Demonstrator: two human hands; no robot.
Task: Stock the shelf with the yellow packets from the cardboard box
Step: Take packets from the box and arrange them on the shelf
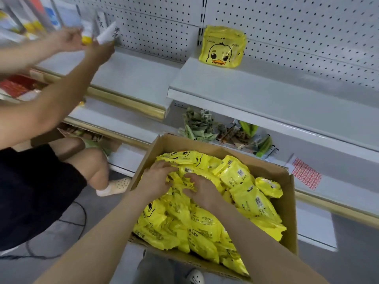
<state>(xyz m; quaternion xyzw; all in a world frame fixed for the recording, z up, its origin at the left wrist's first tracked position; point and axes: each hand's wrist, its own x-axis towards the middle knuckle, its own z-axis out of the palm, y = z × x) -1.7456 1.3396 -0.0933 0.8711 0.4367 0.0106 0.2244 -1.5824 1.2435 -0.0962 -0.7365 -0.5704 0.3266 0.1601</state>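
Observation:
An open cardboard box (286, 193) sits in front of me, heaped with several yellow packets (242, 177) printed with a duck face. Both my hands are down in the heap near its far left. My left hand (156, 177) lies on the packets with fingers bent over one. My right hand (200, 187) is beside it, its fingers curled into the yellow packets. A short upright row of yellow duck packets (222, 48) stands at the back left of the white shelf (256, 93) above the box.
Another person crouches at the left, arms (61, 93) stretched to the neighbouring shelf, holding white tubes (106, 33). Below the white shelf lies a pile of green and brown small goods (221, 130). A black cable (67, 222) runs over the grey floor.

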